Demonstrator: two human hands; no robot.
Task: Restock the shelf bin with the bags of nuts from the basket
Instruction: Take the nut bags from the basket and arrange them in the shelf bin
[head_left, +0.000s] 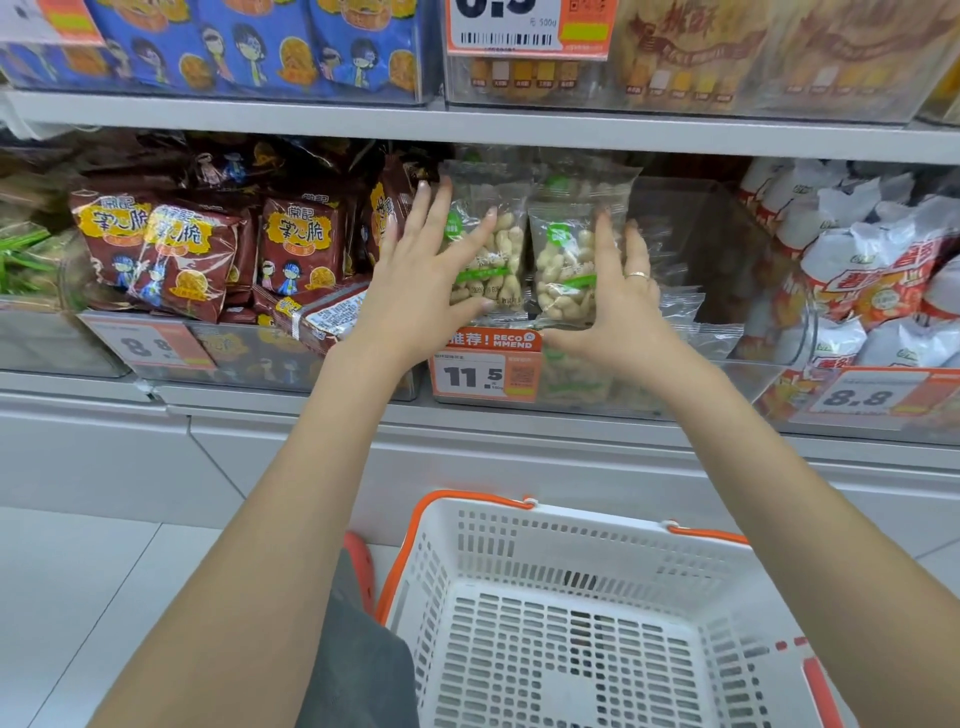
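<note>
Both arms reached forward and up from the bottom of the view to the middle shelf. The left hand lay flat against the front of the left bag of nuts, fingers straight and spread. The right hand pressed the neighbouring right bag of nuts, fingers extended and slightly apart, thumb stretched low beneath it. Both bags stood upright, side by side and touching, in the clear shelf bin above an orange price tag. The white basket sat on the floor below.
</note>
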